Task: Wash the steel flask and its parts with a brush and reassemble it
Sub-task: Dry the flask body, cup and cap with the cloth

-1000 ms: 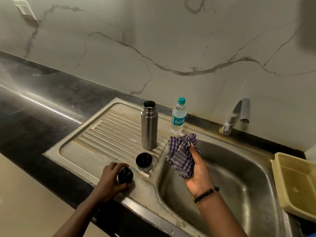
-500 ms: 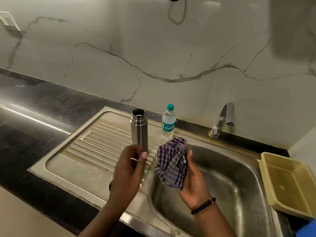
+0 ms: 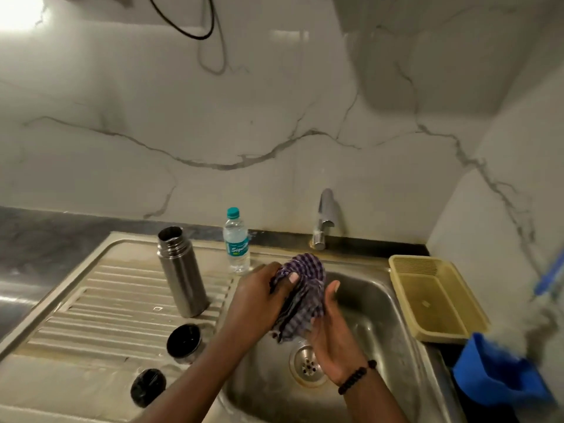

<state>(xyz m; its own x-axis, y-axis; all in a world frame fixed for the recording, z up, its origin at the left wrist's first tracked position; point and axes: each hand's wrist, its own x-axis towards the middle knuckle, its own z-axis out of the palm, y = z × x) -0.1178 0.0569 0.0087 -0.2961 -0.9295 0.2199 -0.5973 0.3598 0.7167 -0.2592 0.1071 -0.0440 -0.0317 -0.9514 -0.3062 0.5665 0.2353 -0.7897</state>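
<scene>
Steel flask [image 3: 182, 275] upright, open mouth up, slightly tilted

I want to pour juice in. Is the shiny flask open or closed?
Open. The steel flask stands upright on the drainboard with a bare mouth; its cup lid and black stopper lie apart.

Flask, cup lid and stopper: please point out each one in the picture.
flask [image 3: 183, 276]: head view, middle of the steel body.
cup lid [image 3: 184, 341]: head view, dark open inside.
stopper [image 3: 148, 387]: head view, black top face.
</scene>
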